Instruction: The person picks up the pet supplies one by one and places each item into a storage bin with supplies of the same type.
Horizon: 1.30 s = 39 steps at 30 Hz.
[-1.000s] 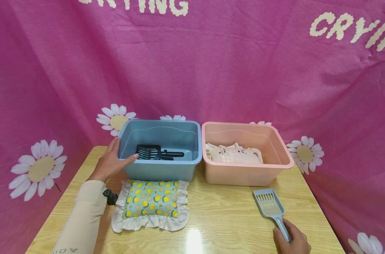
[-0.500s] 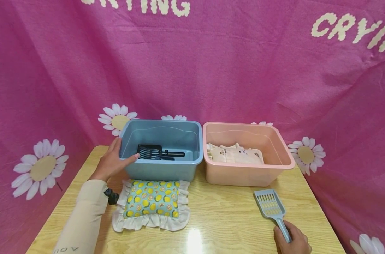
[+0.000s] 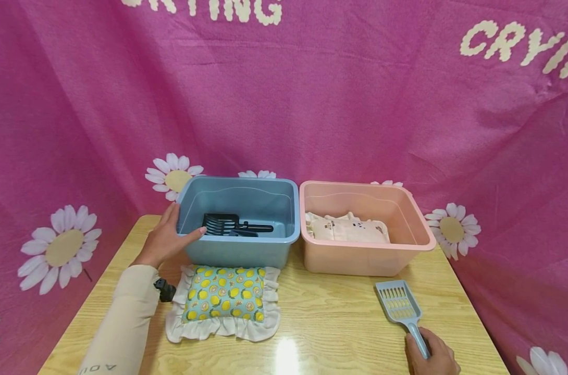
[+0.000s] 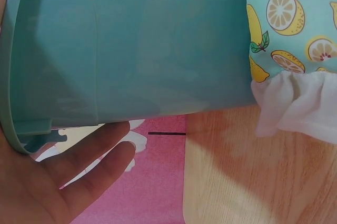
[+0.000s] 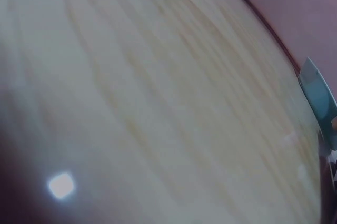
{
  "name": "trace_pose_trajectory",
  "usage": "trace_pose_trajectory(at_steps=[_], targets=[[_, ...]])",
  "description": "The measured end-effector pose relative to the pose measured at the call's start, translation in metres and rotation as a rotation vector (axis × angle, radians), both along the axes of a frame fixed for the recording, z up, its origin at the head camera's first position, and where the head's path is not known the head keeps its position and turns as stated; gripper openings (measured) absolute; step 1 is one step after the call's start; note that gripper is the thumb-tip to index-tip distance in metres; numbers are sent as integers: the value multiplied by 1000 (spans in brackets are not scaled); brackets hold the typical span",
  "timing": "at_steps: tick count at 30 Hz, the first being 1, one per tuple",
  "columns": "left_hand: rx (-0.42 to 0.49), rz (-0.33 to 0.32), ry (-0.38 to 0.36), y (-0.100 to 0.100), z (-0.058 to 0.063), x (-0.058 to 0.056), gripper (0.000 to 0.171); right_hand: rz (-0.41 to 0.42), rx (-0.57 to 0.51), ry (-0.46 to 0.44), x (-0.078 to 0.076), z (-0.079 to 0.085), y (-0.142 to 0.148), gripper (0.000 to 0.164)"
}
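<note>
In the head view, my left hand point(image 3: 164, 239) holds the near left corner of a blue plastic bin point(image 3: 242, 252). Its thumb lies over the front rim; the fingers reach along the outer left side. The left wrist view shows two fingers point(image 4: 102, 163) beside the bin's wall point(image 4: 142, 50). At the lower right, my right hand point(image 3: 434, 354) grips the handle of a blue-grey slotted litter scoop point(image 3: 400, 302), its head pointing away over the table. Black slotted scoops point(image 3: 223, 224) lie inside the blue bin.
A lemon-print pillow point(image 3: 225, 294) with white ruffles lies before the blue bin. Right of that bin stands a pink bin point(image 3: 349, 259) holding a cream pillow point(image 3: 347, 230). Magenta cloth point(image 3: 284, 94) hangs behind the wooden table point(image 3: 331, 323). Mostly blurred tabletop point(image 5: 158, 103) fills the right wrist view.
The head view has shifted very slightly. Both hands, the bins and the scoop keep their places.
</note>
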State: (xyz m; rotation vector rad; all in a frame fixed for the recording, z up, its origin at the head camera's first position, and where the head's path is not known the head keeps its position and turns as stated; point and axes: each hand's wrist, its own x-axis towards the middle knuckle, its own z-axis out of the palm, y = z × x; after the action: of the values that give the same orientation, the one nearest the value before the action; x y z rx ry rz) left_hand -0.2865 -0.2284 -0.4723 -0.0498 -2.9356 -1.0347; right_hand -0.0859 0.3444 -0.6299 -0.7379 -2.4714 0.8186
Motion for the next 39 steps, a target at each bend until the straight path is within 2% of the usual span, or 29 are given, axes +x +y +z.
trace_pose_trajectory(at_steps=[8,23,33,39], targets=[[-3,-5,3,0,0,0,114,4,11,35,0,-2,0,32],[2,1,9,-1,-1,0,114,0,23,46,-2,-4,-2,29],[-2,-2,11,-1,0,0,113,-20,3,26,-4,-3,-2,34],[0,-3,11,-1,0,1,113,-14,25,73,-6,-8,1,31]])
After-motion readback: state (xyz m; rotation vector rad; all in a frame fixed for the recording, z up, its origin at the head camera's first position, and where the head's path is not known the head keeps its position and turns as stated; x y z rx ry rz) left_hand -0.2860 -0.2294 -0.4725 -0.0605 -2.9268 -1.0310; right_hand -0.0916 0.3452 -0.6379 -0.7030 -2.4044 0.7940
